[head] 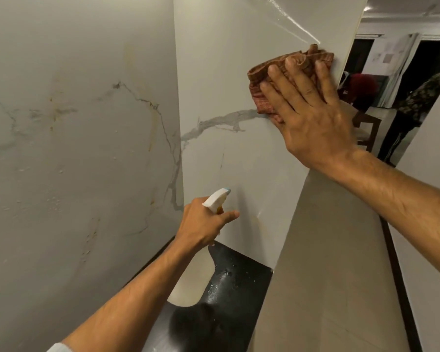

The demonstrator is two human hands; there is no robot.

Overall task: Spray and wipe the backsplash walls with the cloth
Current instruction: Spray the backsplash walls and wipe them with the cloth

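A white marble-veined backsplash wall (226, 80) faces me, meeting a second veined wall (74, 123) on the left at a corner. My right hand (308, 113) presses a crumpled reddish-brown checked cloth (290, 69) flat against the facing wall near its right edge, fingers spread over it. Lower down, my left hand (203, 224) grips a spray bottle (217, 199) with a white trigger head and pale body, nozzle aimed at the facing wall. Droplets speckle the left wall.
A black countertop (239, 280) with wet spots lies below the walls. A beige ledge (328, 250) runs along the right. Beyond the wall's right edge, a room holds a wooden chair (366, 130) and a person (412, 107) standing.
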